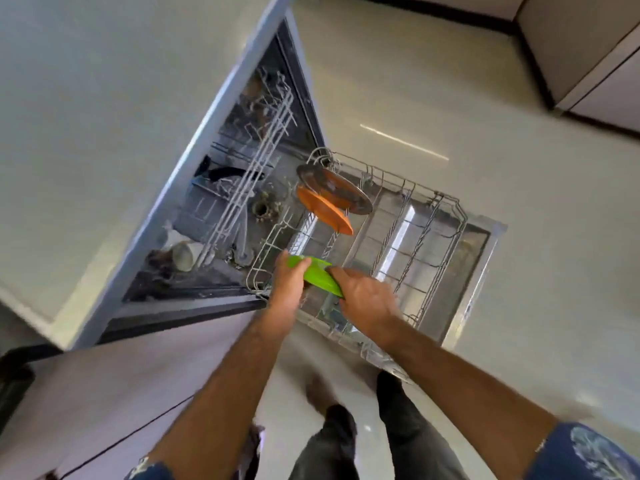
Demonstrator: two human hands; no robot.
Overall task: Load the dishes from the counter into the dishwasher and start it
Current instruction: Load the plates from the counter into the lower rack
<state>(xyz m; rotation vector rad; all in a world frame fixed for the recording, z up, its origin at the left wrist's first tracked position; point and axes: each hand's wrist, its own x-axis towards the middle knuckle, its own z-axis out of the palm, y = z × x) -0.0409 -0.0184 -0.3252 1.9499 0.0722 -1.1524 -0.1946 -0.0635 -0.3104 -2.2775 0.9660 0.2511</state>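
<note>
I look down into an open dishwasher with its lower rack pulled out over the door. A green plate stands on edge at the rack's near corner. My left hand grips its left rim and my right hand holds its right rim. Further back in the rack, an orange plate and a brown-rimmed plate stand upright in the tines. The upper rack stays inside the machine with a cup and dark items.
The pale counter runs along the left, above the dishwasher. Glossy floor tiles spread to the right, with cabinets at the far right. My legs and shoes stand just in front of the open door.
</note>
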